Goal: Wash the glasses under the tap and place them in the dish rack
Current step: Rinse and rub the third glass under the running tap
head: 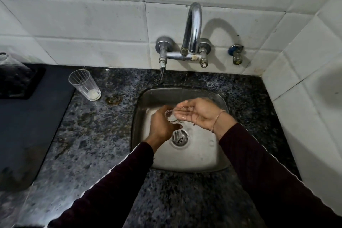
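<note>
So in the head view, a clear glass (171, 116) is being held over the steel sink (199, 161), more or less in the middle of the basin and a bit back from the drain (179, 137). It's being gripped by the left hand (161, 125), fingers curled round it from the left side, with the open mouth of the glass turned up toward the camera. The right hand (197, 114) is being held palm-up just beside it, fingers straight and together, wet and shiny, fingertips right at the rim of the glass; whether they're actually being pressed against it can't be told. A thin bracelet (218, 119) is being worn on the right wrist, and both arms are being covered by dark maroon sleeves (259, 163). A second glass (84, 84), ribbed, with a bit of white residue at the bottom, is being left standing upright on the speckled granite worktop (103, 135), near its back edge and well to the left of the sink. The chrome tap (192, 31) is being carried by the white tiled wall (92, 24) behind the sink, its spout arching out over the basin. A dark mat (27, 126) is being seen along the worktop's left edge.
</note>
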